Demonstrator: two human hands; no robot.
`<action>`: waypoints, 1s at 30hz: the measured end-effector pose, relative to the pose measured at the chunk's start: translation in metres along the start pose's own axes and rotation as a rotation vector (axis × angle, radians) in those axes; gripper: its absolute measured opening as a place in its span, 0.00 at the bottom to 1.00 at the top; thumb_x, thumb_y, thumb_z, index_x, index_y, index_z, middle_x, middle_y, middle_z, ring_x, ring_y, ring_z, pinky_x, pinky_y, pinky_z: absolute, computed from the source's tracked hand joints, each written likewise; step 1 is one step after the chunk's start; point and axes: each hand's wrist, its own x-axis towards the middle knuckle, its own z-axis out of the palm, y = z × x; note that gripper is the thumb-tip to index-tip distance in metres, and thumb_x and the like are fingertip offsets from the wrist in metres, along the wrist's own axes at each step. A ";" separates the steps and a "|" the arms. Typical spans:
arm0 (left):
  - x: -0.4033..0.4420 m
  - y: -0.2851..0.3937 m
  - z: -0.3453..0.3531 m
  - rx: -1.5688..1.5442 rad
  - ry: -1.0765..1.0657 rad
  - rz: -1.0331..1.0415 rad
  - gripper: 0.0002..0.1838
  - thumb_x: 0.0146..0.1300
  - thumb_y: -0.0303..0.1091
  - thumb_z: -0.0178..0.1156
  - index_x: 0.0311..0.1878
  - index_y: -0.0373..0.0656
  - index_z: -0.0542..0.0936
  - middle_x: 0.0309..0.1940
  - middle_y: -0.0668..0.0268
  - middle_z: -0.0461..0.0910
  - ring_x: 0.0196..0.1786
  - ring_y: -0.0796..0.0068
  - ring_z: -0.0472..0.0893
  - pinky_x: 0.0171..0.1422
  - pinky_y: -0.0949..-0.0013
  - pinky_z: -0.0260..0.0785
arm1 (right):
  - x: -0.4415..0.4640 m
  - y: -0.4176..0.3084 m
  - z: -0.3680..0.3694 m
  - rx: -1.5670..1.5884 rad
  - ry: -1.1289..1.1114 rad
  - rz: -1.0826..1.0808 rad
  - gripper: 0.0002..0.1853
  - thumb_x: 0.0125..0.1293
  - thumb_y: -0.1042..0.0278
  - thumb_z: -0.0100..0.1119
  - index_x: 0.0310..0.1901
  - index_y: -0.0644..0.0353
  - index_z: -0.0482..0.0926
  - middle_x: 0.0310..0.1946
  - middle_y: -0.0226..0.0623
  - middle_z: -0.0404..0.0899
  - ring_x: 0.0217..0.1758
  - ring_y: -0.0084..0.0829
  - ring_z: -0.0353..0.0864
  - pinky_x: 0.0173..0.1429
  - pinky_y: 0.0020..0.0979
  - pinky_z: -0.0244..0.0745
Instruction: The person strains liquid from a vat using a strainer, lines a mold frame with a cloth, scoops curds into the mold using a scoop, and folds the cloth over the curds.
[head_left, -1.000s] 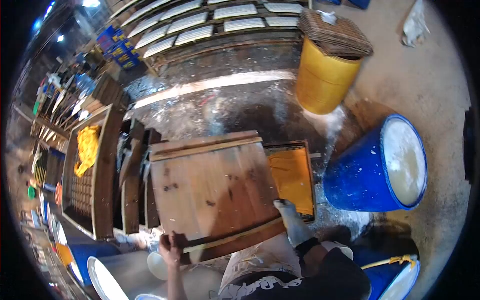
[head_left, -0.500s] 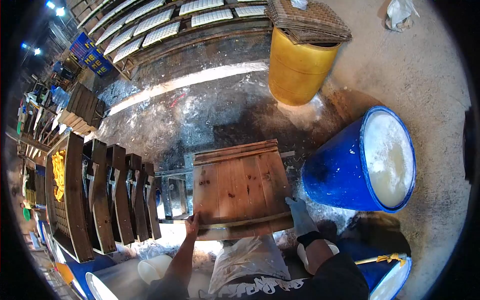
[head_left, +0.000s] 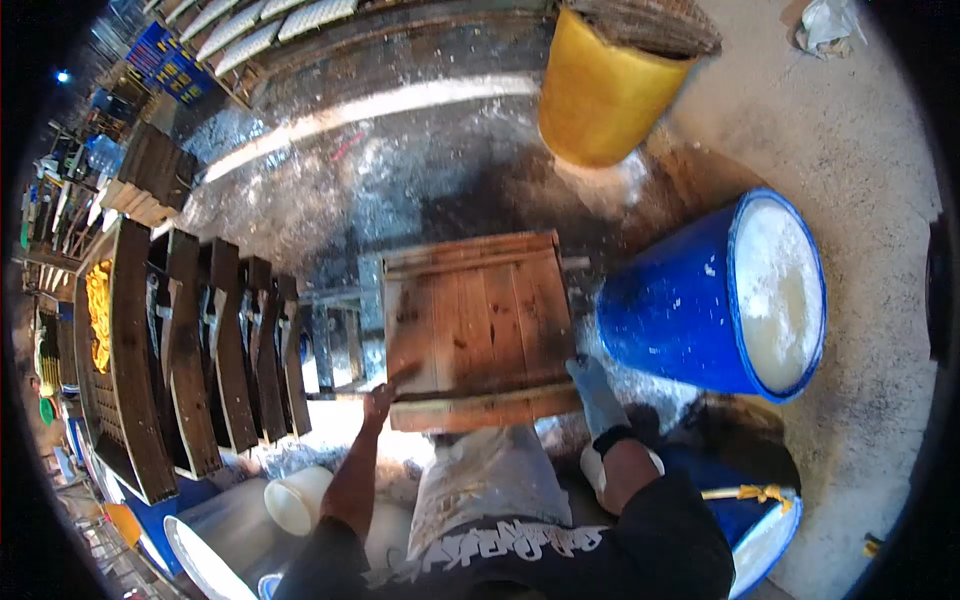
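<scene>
A square wooden board (head_left: 480, 320), made of reddish planks with crosswise strips at both ends, lies in front of my body. My bare left hand (head_left: 378, 402) holds its near left edge, with blurred fingers reaching onto the top. My right hand (head_left: 596, 392), in a blue-grey glove, grips the near right edge. The fingers under the board are hidden. Behind the board's left side shows part of a frame or stand (head_left: 340, 345).
At left stand several dark wooden trays (head_left: 190, 350), with yellow cloth (head_left: 98, 315) in the outermost. A blue barrel (head_left: 670, 300) of whitish liquid is at right. Farther back is a yellow barrel (head_left: 610, 90) topped with woven mats (head_left: 650, 22). White buckets (head_left: 297, 500) sit near my legs.
The whole view has shifted, so the barrels, trays and board appear higher in the picture. Both hands stay at the board's near edges; the left hand's fingers now reach further over its top.
</scene>
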 end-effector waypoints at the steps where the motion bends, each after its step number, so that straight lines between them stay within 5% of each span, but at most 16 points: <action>1: -0.003 -0.015 -0.003 -0.027 -0.033 0.087 0.32 0.70 0.57 0.46 0.58 0.34 0.70 0.51 0.55 0.78 0.54 0.63 0.78 0.55 0.60 0.70 | 0.003 0.021 -0.001 -0.057 -0.033 0.076 0.23 0.59 0.58 0.62 0.52 0.64 0.77 0.48 0.44 0.81 0.53 0.38 0.79 0.58 0.36 0.71; 2: -0.011 -0.012 -0.014 -0.101 -0.153 0.277 0.32 0.69 0.56 0.50 0.59 0.33 0.69 0.57 0.55 0.74 0.57 0.63 0.77 0.57 0.61 0.70 | -0.006 0.032 -0.003 -0.071 -0.042 0.103 0.23 0.59 0.58 0.62 0.52 0.64 0.77 0.48 0.44 0.81 0.53 0.38 0.79 0.58 0.36 0.71; 4: -0.052 0.097 -0.031 -0.112 -0.073 -0.053 0.24 0.68 0.45 0.56 0.57 0.35 0.72 0.56 0.58 0.76 0.46 0.66 0.82 0.46 0.66 0.74 | -0.020 0.048 -0.005 0.106 0.160 -0.073 0.16 0.60 0.58 0.61 0.41 0.62 0.80 0.34 0.33 0.81 0.37 0.27 0.77 0.43 0.30 0.73; 5: -0.064 0.120 -0.042 -0.037 -0.041 -0.119 0.22 0.67 0.42 0.58 0.57 0.36 0.73 0.54 0.59 0.77 0.42 0.68 0.83 0.43 0.68 0.75 | -0.026 0.063 -0.005 0.102 0.159 -0.073 0.16 0.60 0.58 0.61 0.41 0.62 0.80 0.34 0.33 0.81 0.37 0.27 0.77 0.43 0.30 0.73; 7: -0.089 0.134 -0.076 -0.246 -0.042 0.110 0.21 0.67 0.38 0.58 0.59 0.36 0.72 0.49 0.60 0.80 0.40 0.71 0.84 0.43 0.71 0.75 | -0.042 0.093 -0.003 0.074 0.151 -0.011 0.16 0.59 0.58 0.61 0.41 0.63 0.81 0.38 0.44 0.83 0.42 0.37 0.81 0.51 0.35 0.75; 10: -0.136 0.213 -0.133 0.052 0.197 0.164 0.18 0.66 0.31 0.58 0.58 0.36 0.73 0.53 0.57 0.77 0.43 0.69 0.82 0.44 0.69 0.75 | -0.102 0.047 -0.010 -0.047 0.047 -0.054 0.15 0.59 0.57 0.60 0.40 0.61 0.79 0.33 0.39 0.81 0.34 0.31 0.80 0.42 0.34 0.75; 13: -0.201 0.310 -0.206 0.597 0.683 0.469 0.27 0.63 0.27 0.58 0.65 0.39 0.66 0.60 0.53 0.71 0.58 0.57 0.74 0.59 0.57 0.68 | -0.115 0.053 0.012 -0.031 -0.057 -0.010 0.14 0.59 0.58 0.60 0.40 0.60 0.79 0.32 0.38 0.81 0.32 0.30 0.79 0.40 0.33 0.75; 15: -0.232 0.337 -0.249 1.068 1.128 0.404 0.32 0.61 0.29 0.59 0.69 0.41 0.62 0.64 0.53 0.67 0.66 0.53 0.65 0.70 0.51 0.54 | -0.098 0.057 0.033 0.043 -0.097 0.020 0.14 0.59 0.59 0.60 0.40 0.60 0.78 0.32 0.38 0.80 0.31 0.29 0.79 0.39 0.33 0.75; 17: -0.257 0.366 -0.278 1.152 1.377 0.334 0.31 0.61 0.37 0.59 0.67 0.40 0.64 0.62 0.54 0.69 0.66 0.56 0.66 0.72 0.50 0.49 | -0.081 0.053 0.050 0.125 -0.132 0.059 0.13 0.59 0.59 0.60 0.39 0.60 0.78 0.31 0.37 0.80 0.30 0.28 0.78 0.38 0.33 0.74; 19: -0.278 0.357 -0.304 1.103 1.196 0.233 0.27 0.60 0.39 0.60 0.61 0.38 0.70 0.54 0.53 0.74 0.61 0.56 0.70 0.72 0.50 0.50 | -0.059 0.043 0.067 0.189 -0.157 0.064 0.13 0.59 0.60 0.60 0.39 0.59 0.78 0.31 0.36 0.80 0.29 0.27 0.78 0.37 0.32 0.74; 21: -0.280 0.351 -0.321 1.067 1.084 0.389 0.17 0.55 0.38 0.65 0.44 0.38 0.76 0.35 0.55 0.77 0.46 0.54 0.76 0.71 0.50 0.52 | -0.047 0.016 0.091 0.241 -0.194 0.043 0.12 0.59 0.60 0.60 0.39 0.59 0.78 0.30 0.36 0.79 0.28 0.26 0.77 0.35 0.32 0.74; 23: -0.284 0.355 -0.330 1.035 0.957 0.294 0.16 0.53 0.37 0.66 0.40 0.38 0.76 0.31 0.55 0.77 0.41 0.55 0.77 0.70 0.50 0.55 | -0.051 -0.026 0.111 0.274 -0.302 -0.002 0.09 0.60 0.65 0.60 0.40 0.57 0.76 0.28 0.32 0.77 0.23 0.22 0.74 0.30 0.30 0.71; 24: -0.282 0.354 -0.335 1.055 0.981 0.432 0.14 0.53 0.35 0.66 0.39 0.39 0.75 0.27 0.55 0.76 0.37 0.56 0.77 0.64 0.54 0.62 | -0.040 -0.033 0.137 0.321 -0.313 -0.099 0.07 0.60 0.65 0.62 0.35 0.57 0.75 0.27 0.30 0.77 0.23 0.22 0.74 0.25 0.27 0.69; 27: -0.259 0.311 -0.345 0.916 1.081 0.390 0.14 0.51 0.37 0.68 0.37 0.39 0.77 0.25 0.52 0.76 0.34 0.51 0.78 0.41 0.55 0.71 | -0.045 -0.098 0.190 0.317 -0.485 -0.240 0.13 0.61 0.64 0.63 0.45 0.58 0.77 0.31 0.28 0.78 0.29 0.22 0.75 0.32 0.25 0.73; 29: -0.268 0.356 -0.310 0.903 0.959 0.526 0.13 0.53 0.38 0.67 0.35 0.38 0.78 0.25 0.51 0.76 0.31 0.49 0.78 0.39 0.54 0.71 | -0.100 -0.195 0.222 0.304 -0.601 -0.295 0.23 0.63 0.60 0.63 0.57 0.58 0.72 0.38 0.29 0.78 0.33 0.23 0.77 0.36 0.26 0.75; 30: -0.269 0.379 -0.283 0.891 0.900 0.506 0.14 0.57 0.42 0.64 0.37 0.39 0.79 0.26 0.50 0.78 0.32 0.48 0.78 0.40 0.53 0.72 | -0.148 -0.255 0.224 0.662 -0.735 -0.266 0.29 0.64 0.58 0.62 0.64 0.53 0.65 0.39 0.29 0.78 0.33 0.22 0.76 0.34 0.26 0.74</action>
